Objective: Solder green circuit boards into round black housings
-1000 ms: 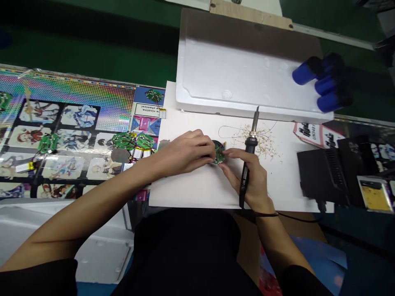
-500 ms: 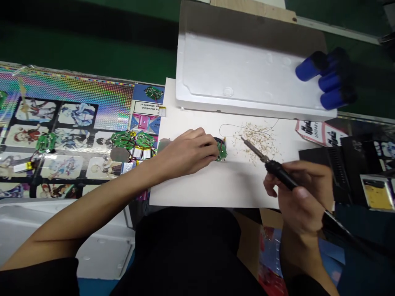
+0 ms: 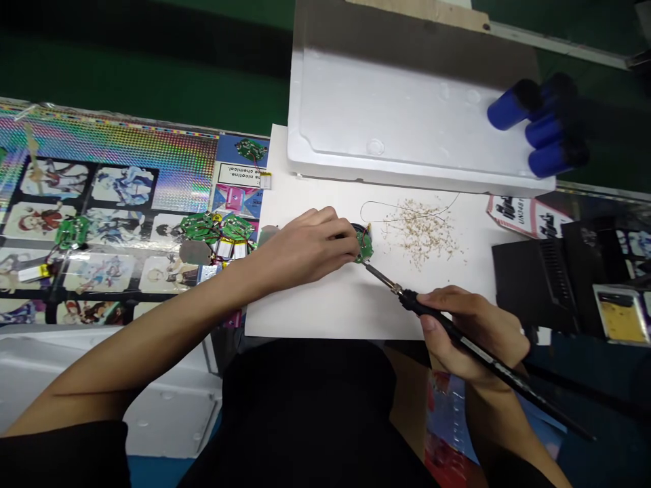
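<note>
My left hand [image 3: 305, 247] pinches a small green circuit board [image 3: 364, 247] attached to a black round part, holding it down on the white sheet [image 3: 325, 305]. My right hand [image 3: 472, 329] grips a black soldering iron [image 3: 437, 318] like a pen. Its metal tip points up and left and touches the lower edge of the board. A thin loop of solder wire [image 3: 401, 207] lies just beyond the board, beside a scatter of small pale scraps [image 3: 422, 234].
A white foam tray [image 3: 407, 108] lies at the back, with three blue cylinders [image 3: 539, 129] on its right end. More green boards with batteries [image 3: 218, 234] lie on a glossy printed sheet [image 3: 102, 183] to the left. A black soldering station [image 3: 549, 281] stands at the right.
My right hand took the iron away from the board, swung out to the right, then brought the tip back down-left onto the board's edge. My left hand kept hold of the board.
</note>
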`<state>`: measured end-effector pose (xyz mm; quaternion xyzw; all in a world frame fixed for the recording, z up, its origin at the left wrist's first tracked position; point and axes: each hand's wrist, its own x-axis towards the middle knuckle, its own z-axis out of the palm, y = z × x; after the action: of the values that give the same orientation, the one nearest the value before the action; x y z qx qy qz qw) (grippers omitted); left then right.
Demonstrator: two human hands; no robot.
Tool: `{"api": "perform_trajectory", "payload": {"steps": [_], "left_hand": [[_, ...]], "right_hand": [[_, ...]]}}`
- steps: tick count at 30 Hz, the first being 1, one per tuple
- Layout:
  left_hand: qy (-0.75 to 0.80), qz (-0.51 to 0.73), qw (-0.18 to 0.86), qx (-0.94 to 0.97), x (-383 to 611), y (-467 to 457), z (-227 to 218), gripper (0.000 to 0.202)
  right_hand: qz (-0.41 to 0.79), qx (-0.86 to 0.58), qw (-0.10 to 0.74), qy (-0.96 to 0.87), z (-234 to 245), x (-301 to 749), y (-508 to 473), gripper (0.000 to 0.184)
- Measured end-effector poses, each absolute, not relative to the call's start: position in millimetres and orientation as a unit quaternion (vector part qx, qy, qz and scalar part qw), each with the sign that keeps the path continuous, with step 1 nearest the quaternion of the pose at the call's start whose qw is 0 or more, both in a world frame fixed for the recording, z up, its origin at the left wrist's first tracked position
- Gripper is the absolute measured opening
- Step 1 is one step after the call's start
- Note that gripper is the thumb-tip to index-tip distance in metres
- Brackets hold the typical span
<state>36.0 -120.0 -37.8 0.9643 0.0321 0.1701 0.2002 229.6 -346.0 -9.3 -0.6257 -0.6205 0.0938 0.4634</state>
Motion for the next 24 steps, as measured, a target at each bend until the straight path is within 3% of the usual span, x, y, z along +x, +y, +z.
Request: {"api": "perform_trajectory", "payload": {"steps": [14,24], "left_hand": [[0.026,0.177,0.153,0.972,35.2,-120.9,-34.9,0.020],[0.023,0.185,0.150,0.971,35.3,-121.0,-36.5,0.020]], "right_hand": [[0.116,-0.594,0.427,-0.672,-4.6,231.6,-343.2,0.044],[0.099,-0.605,0.386,-0.689,8.1,230.7,-338.8,0.034]]}}
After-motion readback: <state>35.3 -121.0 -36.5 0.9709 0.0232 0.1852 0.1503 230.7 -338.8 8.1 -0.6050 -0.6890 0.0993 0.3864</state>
